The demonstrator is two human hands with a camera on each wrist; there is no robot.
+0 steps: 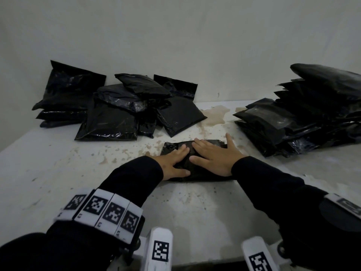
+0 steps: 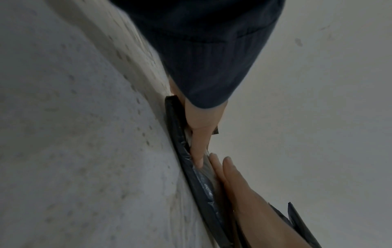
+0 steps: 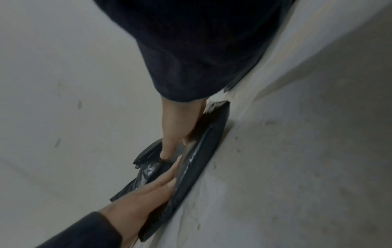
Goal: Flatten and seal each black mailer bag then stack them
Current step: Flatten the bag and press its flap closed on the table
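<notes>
A black mailer bag (image 1: 172, 148) lies flat on the white table in front of me. Both palms press down on it, fingers straight. My left hand (image 1: 173, 163) covers its left half and my right hand (image 1: 213, 155) its right half, fingertips nearly meeting in the middle. In the left wrist view my left hand (image 2: 199, 142) lies flat on the bag (image 2: 176, 127), with the right hand (image 2: 244, 193) opposite. In the right wrist view my right hand (image 3: 169, 142) presses the bag (image 3: 201, 156) beside my left hand (image 3: 137, 201).
A loose heap of black mailer bags (image 1: 117, 110) leans against the wall at the back left. A taller stack of black mailers (image 1: 302, 118) sits at the right. The stained white table (image 1: 58, 163) ends near my forearms.
</notes>
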